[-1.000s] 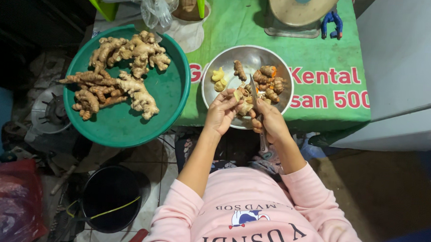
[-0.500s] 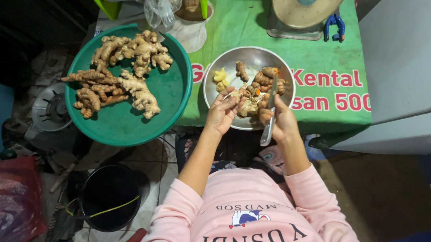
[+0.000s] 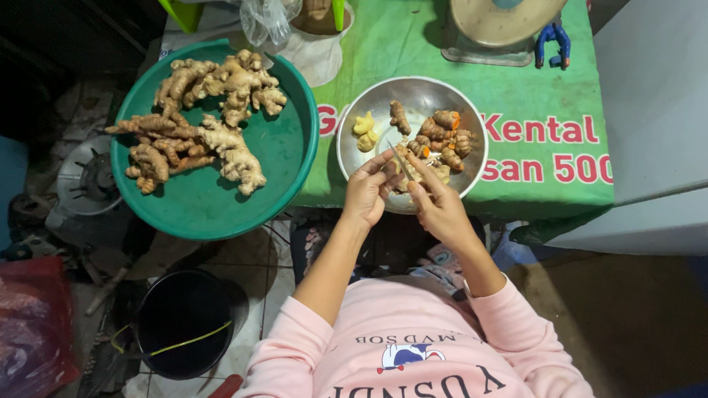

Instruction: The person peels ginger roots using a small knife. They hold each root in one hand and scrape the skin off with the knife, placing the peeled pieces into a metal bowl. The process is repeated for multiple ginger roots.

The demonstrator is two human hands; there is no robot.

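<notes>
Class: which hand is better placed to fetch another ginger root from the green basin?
Left, probably. The left hand is nearer the green basin, which lies on that side; the right hand grips the knife.

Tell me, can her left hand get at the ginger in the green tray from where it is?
Probably yes. The left hand is over the steel bowl, the tray sits right beside it, and nothing stands between it and the ginger.
</notes>
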